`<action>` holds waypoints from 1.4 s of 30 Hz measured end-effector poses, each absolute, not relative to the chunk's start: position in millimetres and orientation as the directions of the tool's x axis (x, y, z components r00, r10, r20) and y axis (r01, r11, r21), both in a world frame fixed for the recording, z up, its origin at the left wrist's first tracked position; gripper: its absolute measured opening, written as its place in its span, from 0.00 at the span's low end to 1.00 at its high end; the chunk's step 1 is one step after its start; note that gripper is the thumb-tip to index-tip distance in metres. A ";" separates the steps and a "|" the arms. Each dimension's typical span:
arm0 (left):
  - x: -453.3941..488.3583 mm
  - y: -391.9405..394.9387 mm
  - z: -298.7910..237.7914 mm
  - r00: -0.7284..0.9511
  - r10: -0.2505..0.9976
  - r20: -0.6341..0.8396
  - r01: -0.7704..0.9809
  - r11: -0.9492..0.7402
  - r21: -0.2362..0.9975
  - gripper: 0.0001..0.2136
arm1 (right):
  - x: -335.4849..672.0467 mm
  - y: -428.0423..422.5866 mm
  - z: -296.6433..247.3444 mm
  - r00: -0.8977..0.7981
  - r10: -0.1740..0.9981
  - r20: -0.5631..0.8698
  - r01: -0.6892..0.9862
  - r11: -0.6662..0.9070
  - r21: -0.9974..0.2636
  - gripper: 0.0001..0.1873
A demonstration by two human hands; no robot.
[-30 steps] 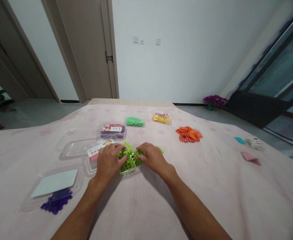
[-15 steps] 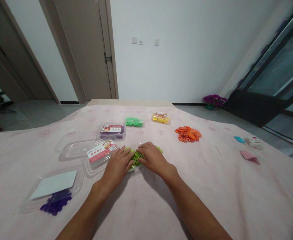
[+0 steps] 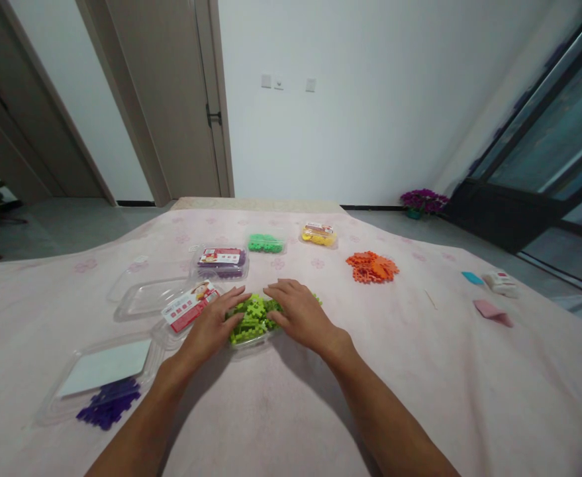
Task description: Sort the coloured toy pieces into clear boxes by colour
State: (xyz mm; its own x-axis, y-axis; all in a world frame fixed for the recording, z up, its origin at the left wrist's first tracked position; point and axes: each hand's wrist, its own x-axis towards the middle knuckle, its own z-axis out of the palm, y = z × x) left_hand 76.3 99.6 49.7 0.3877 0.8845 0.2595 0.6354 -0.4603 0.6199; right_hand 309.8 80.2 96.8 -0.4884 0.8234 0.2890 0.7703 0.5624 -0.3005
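Lime-green interlocking plastic pieces [image 3: 253,319] lie heaped in a clear plastic box [image 3: 251,347] in front of me. My left hand [image 3: 216,321] is at the box's left side, fingers stretched and apart, with the thumb near the pieces. Over the right part of the heap lies my right hand [image 3: 300,313], its fingers extended and its palm covering some pieces. Neither hand grips anything that I can see. Beside my left hand a clear lid with a red-and-white label [image 3: 190,306] lies tilted, partly hidden by that hand.
Farther back stand a box of purple pieces [image 3: 221,262], a box of green pieces [image 3: 265,244] and a box of yellow pieces [image 3: 318,235]. Orange pieces [image 3: 373,267] lie piled at right. Dark purple pieces [image 3: 109,404] and a white card [image 3: 106,368] are front left. A pink cloth [image 3: 492,312] lies far right.
My left hand has moved left, away from my right hand, uncovering more lime-green pieces. The labelled lid has shifted left and turned. My right hand stays nearly in place.
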 end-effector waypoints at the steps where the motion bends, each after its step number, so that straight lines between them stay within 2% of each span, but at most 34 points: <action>1: 77.2 97.9 48.3 0.389 0.884 0.259 0.648 -0.462 0.605 0.21 | 307.1 79.8 95.6 -0.515 0.805 0.294 0.746 0.590 -0.309 0.25; 3: 79.6 94.2 45.0 0.405 0.877 0.257 0.692 -0.478 0.541 0.21 | 301.0 79.0 92.2 -0.566 0.777 0.275 0.707 0.629 -0.323 0.25; 8: 81.2 88.3 41.9 0.490 0.841 0.228 0.766 -0.541 0.347 0.24 | 298.7 80.7 86.7 -0.612 0.753 0.244 0.661 0.656 -0.365 0.15; 11: 82.1 89.9 45.5 0.488 0.846 0.215 0.795 -0.532 0.292 0.21 | 315.4 88.8 85.7 -0.484 0.822 0.299 0.689 0.569 -0.449 0.16; 14: 90.9 92.3 49.6 0.527 0.814 0.244 0.778 -0.577 0.248 0.22 | 341.7 101.1 83.4 -0.273 0.925 0.265 0.780 0.374 -0.501 0.17; 17: 104.8 93.5 52.5 0.609 0.752 0.252 0.731 -0.656 0.189 0.25 | 365.0 110.3 77.8 -0.148 0.983 0.110 0.897 0.181 -0.404 0.19; 20: 114.8 94.0 54.2 0.664 0.717 0.212 0.701 -0.696 0.156 0.28 | 374.7 111.2 69.6 -0.102 0.994 -0.038 0.963 0.089 -0.255 0.21; 24: 118.4 95.3 56.6 0.682 0.710 0.175 0.694 -0.704 0.152 0.31 | 370.1 104.8 60.7 -0.095 0.995 -0.038 0.977 0.086 -0.193 0.20; 27: 115.0 97.4 60.4 0.680 0.719 0.141 0.685 -0.692 0.228 0.33 | 366.5 101.7 57.6 -0.107 0.994 -0.012 0.972 0.102 -0.213 0.16; 30: 102.2 98.6 67.3 0.626 0.759 0.177 0.635 -0.629 0.449 0.31 | 368.3 101.6 57.6 -0.088 0.996 -0.006 0.971 0.084 -0.225 0.16; 33: 80.2 96.7 75.6 0.424 0.853 0.303 0.497 -0.500 0.710 0.30 | 368.0 101.1 65.6 -0.075 0.996 0.043 0.946 0.085 -0.312 0.19; 35: 65.9 94.3 79.0 0.235 0.906 0.351 0.376 -0.418 0.827 0.30 | 360.0 99.1 76.6 -0.108 0.986 0.130 0.898 0.153 -0.412 0.20; 38: 54.0 91.4 77.6 0.033 0.940 0.338 0.216 -0.337 0.916 0.29 | 333.2 94.4 95.2 -0.223 0.937 0.269 0.792 0.335 -0.510 0.21; 42: 56.5 89.0 69.6 -0.010 0.950 0.311 0.186 -0.304 0.934 0.28 | 291.7 90.4 105.3 -0.366 0.857 0.363 0.667 0.514 -0.539 0.22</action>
